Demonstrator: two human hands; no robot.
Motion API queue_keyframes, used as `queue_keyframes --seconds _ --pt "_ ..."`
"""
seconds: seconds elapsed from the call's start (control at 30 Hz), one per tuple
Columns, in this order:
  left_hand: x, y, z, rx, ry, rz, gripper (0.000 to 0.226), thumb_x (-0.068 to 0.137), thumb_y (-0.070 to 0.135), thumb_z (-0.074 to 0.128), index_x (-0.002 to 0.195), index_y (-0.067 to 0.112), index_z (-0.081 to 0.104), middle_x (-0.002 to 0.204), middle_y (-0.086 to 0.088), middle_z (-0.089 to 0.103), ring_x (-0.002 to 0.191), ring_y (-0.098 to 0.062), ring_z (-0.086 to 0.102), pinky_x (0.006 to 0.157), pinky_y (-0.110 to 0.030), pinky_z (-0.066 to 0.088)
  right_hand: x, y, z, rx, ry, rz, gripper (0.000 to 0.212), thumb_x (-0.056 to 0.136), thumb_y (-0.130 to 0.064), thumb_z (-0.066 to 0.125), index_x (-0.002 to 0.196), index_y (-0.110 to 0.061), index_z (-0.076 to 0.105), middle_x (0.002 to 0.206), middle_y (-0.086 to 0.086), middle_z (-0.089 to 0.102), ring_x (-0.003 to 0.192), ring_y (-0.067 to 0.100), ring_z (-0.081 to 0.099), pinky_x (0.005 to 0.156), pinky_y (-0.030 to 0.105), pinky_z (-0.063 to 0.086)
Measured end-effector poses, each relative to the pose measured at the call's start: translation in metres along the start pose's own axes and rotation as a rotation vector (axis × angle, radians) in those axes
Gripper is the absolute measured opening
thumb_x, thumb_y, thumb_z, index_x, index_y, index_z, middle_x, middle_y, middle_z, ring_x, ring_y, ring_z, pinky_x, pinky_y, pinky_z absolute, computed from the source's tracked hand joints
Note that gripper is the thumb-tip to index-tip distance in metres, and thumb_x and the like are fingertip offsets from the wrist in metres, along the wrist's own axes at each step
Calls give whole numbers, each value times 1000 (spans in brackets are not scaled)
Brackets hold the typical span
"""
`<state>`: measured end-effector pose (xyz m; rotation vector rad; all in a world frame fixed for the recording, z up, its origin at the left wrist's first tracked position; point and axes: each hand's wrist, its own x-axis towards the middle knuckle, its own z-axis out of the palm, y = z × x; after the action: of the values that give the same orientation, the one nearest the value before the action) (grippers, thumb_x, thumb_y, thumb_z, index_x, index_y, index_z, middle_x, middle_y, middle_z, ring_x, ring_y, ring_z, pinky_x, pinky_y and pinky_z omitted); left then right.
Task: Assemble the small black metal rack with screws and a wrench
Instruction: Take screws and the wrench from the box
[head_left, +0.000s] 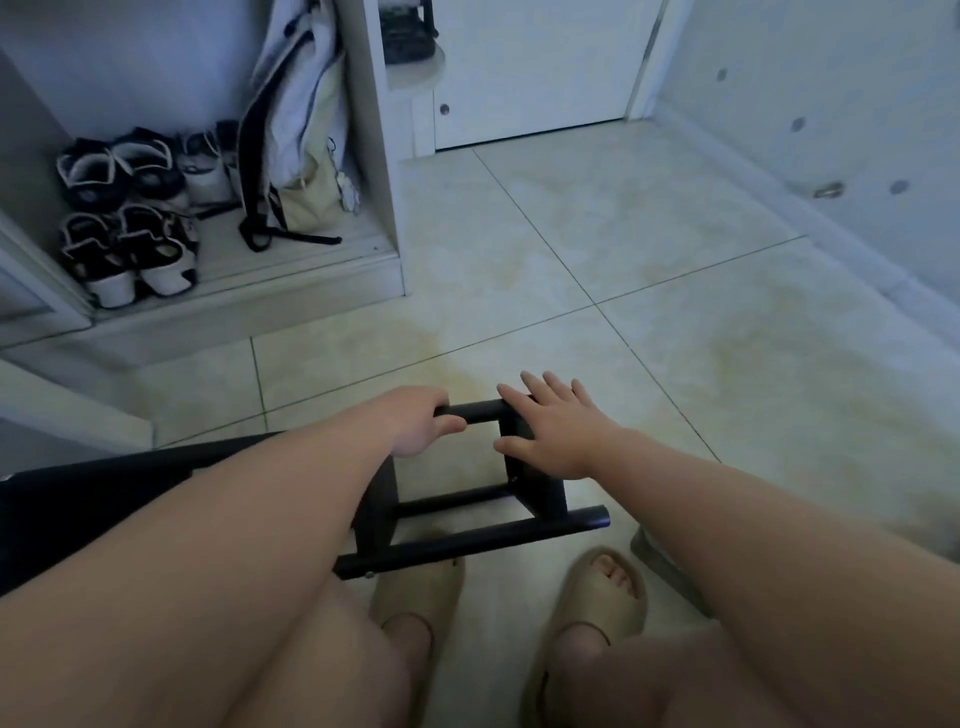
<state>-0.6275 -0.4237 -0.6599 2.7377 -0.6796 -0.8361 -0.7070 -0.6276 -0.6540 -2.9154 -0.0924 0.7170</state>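
Note:
The small black metal rack stands on the tiled floor just ahead of my feet, its tubes and side plates joined into a frame. My left hand grips the top tube at its left end, fingers curled over it. My right hand lies flat with straight fingers on the rack's upper right corner and side plate. A small screw head shows near the left end of the lowest tube. No wrench is in sight.
My feet in beige slippers stand right behind the rack. An open cupboard with several shoes and a hanging bag is at the back left. A white door and a wall close off the back and right.

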Motion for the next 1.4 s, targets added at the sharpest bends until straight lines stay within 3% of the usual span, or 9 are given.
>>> queue_keyframes --seconds 0.23,0.37,0.57,0.7,0.97,1.27,1.4 --pt "26 -27 2 8 165 -105 34 103 54 38 95 21 47 99 -4 61 90 -27 56 77 -40 46 51 -13 6 48 141 -28 79 100 -67 31 163 -30 2 171 -1 -9 156 26 -14 125 50 -7" --pt "49 -35 1 124 250 -187 35 104 53 31 104 21 44 108 -5 59 103 -32 57 77 -41 37 85 -11 4 85 146 -12 78 98 -71 23 163 -33 2 171 -4 -10 156 23 -16 125 50 -9" --pt "56 -39 -4 167 233 -218 31 106 42 34 120 18 46 122 -9 56 111 -33 52 81 -43 33 104 -9 6 59 124 -10 81 95 -76 20 162 -34 -2 170 -6 -15 155 22 -18 125 51 -9" --pt "42 -30 -6 169 184 -230 42 104 46 38 135 18 42 138 -9 50 125 -33 46 95 -46 36 86 -3 4 -13 96 -28 81 96 -75 20 163 -34 -1 170 -6 -14 156 22 -17 125 51 -8" --pt "-9 27 -11 227 236 -33 61 102 53 37 154 25 26 162 -4 25 150 -32 15 117 -50 24 -5 21 -4 29 77 71 76 100 -69 24 162 -34 -2 171 -8 -9 157 21 -13 126 49 0" --pt "3 143 20 321 176 166 64 102 57 29 158 29 16 168 -4 4 154 -32 -6 121 -54 5 -97 101 21 112 34 396 78 100 -70 25 162 -34 -3 171 -7 -9 157 23 -12 126 52 4" --pt "32 196 51 331 99 272 66 103 57 28 159 28 10 168 -5 2 154 -33 -6 122 -54 5 -106 148 42 153 -53 520 76 101 -66 29 162 -32 -1 171 -6 -5 157 24 -8 124 56 5"
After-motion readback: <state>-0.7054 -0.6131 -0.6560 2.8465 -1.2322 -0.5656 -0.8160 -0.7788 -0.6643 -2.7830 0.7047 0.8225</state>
